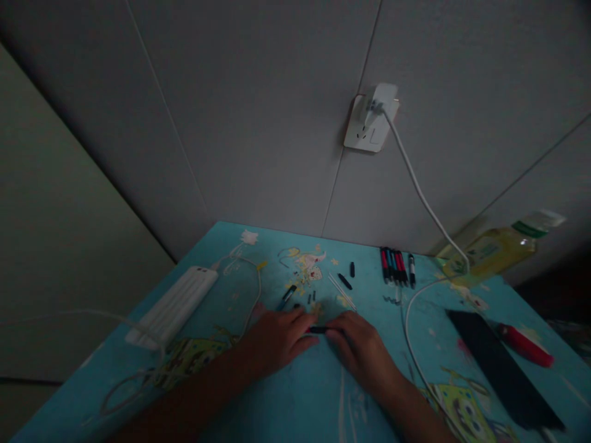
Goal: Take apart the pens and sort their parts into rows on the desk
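Observation:
My left hand (276, 333) and my right hand (362, 339) meet low over the turquoise patterned cloth. Between them lies a dark pen (317, 330) with a bit of red at its left end, each hand closed on one end. Just beyond my left fingers is a blue and black pen part (287, 297). Small dark pieces (311, 296) lie beside it. Farther back are a black pen grip (345, 282), a second short black piece (352, 269) and thin white refills (342, 291). Small springs (391, 300) rest to the right.
Several red, blue and black pens (394, 267) stand in a row near the wall. A white power strip (175, 304) is at left. On the right are a tilted yellow bottle (496, 249), a dark flat slab (501, 366), a red object (526, 346) and a white cable (418, 184) from the charger (382, 101).

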Demonstrator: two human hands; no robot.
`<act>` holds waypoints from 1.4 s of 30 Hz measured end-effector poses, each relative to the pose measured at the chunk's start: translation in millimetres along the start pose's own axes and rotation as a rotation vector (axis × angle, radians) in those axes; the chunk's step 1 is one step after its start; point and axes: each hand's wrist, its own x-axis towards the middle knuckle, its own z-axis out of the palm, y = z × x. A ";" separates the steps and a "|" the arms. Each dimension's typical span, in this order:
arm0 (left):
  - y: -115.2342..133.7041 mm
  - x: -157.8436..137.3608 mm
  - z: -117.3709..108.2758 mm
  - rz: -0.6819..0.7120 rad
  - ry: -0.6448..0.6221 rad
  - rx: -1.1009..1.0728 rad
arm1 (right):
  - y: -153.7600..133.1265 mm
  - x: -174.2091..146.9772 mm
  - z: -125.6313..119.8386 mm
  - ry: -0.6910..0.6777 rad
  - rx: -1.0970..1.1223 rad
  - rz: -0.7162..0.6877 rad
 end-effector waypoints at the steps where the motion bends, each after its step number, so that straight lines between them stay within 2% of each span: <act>1: 1.0 -0.1 -1.2 0.007 -0.003 0.005 | 1.1 -0.6 1.6 -0.006 -0.022 0.021; 6: 1.4 0.1 -5.1 0.042 -0.026 0.032 | 0.2 -1.8 2.5 -0.041 -0.038 0.079; 11: -2.8 -0.6 -2.4 0.005 -0.003 0.014 | -4.7 0.3 0.0 -0.019 0.052 0.001; 20: 1.7 -0.2 -3.4 0.062 -0.015 0.020 | -4.1 -1.2 5.2 -0.013 -0.095 0.086; 25: -1.5 -1.0 -1.6 0.029 0.017 0.011 | -6.5 1.5 0.5 -0.027 -0.002 0.006; 35: -0.2 -2.9 0.0 0.114 0.042 0.030 | -8.6 -0.8 8.7 -0.055 -0.125 -0.006; 37: -0.1 -2.6 -1.3 0.107 0.041 0.022 | -6.8 0.9 3.9 -0.030 -0.166 -0.043; 39: -1.1 -2.1 -2.5 0.080 0.044 0.010 | 1.2 2.6 -6.7 0.051 -0.232 -0.025; 42: -3.8 -1.2 -2.4 0.018 0.054 0.003 | 25.5 1.7 -30.7 0.263 -0.412 0.119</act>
